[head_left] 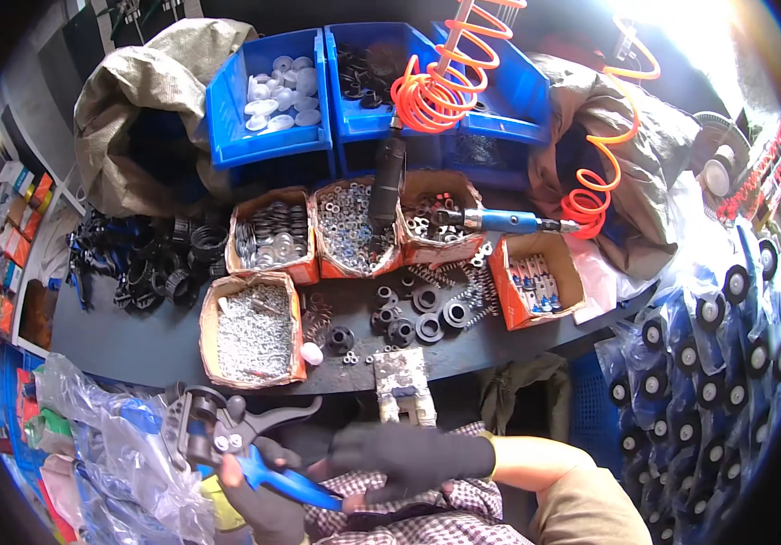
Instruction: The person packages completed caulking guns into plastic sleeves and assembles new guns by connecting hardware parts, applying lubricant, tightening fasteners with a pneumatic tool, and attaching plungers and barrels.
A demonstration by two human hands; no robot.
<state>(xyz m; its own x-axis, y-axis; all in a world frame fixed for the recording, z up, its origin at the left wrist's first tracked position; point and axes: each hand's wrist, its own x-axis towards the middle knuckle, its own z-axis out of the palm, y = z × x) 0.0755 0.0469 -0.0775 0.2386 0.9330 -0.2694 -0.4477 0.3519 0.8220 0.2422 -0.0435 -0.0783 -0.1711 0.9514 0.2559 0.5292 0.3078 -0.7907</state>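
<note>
My left hand, in a dark fingerless glove, is closed round the blue handle of a hand tool. The tool has a curved black lever and a rounded metal-and-black head, and is held over my lap, tilted. My right hand, in a dark glove too, lies across in front of my checked clothing, fingers stretched leftward and thumb apart. Its thumb is close to the lower end of the blue handle; whether they touch I cannot tell. Just beyond the hands a worn metal fixture sits at the bench edge.
Cardboard boxes hold small screws, nuts and washers. Blue bins stand behind. A blue-bodied air driver and a black driver are on orange coiled hoses. Wheels in plastic wrap fill the right side.
</note>
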